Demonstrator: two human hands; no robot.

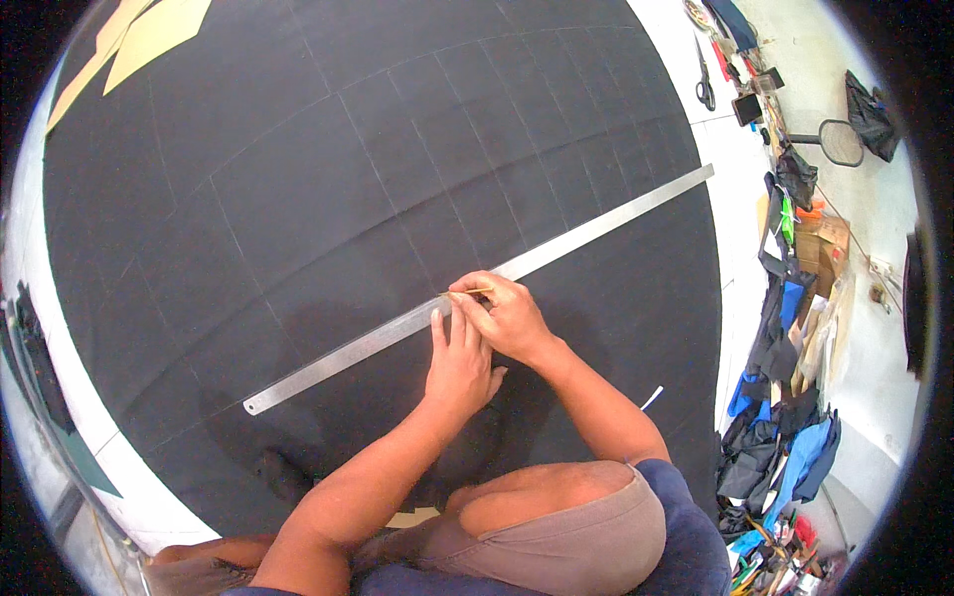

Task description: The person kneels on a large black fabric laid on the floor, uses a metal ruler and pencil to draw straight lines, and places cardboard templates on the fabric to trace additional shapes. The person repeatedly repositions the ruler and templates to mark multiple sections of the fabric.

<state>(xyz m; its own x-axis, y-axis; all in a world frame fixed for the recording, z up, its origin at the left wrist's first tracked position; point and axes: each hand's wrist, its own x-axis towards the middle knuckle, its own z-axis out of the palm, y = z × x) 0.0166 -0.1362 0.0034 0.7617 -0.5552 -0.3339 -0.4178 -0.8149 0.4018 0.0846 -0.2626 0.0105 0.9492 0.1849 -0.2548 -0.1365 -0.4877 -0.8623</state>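
Note:
A long metal ruler lies slantwise across a large spread of black fabric. Pale chalk-like lines run over the fabric, several of them meeting a long curve. My left hand rests at the ruler's near edge, fingers stretched out and fingertips pressing on the metal around its middle. Just beside it, my right hand pinches a thin yellow pencil. The pencil's tip points left and meets the ruler's far edge, close to the left fingertips.
Tan paper pattern pieces lie at the far left. Black-handled scissors sit on the white table edge at the far right. Beyond that edge are heaped cloth scraps and a cardboard box. A white strip lies right of my forearm.

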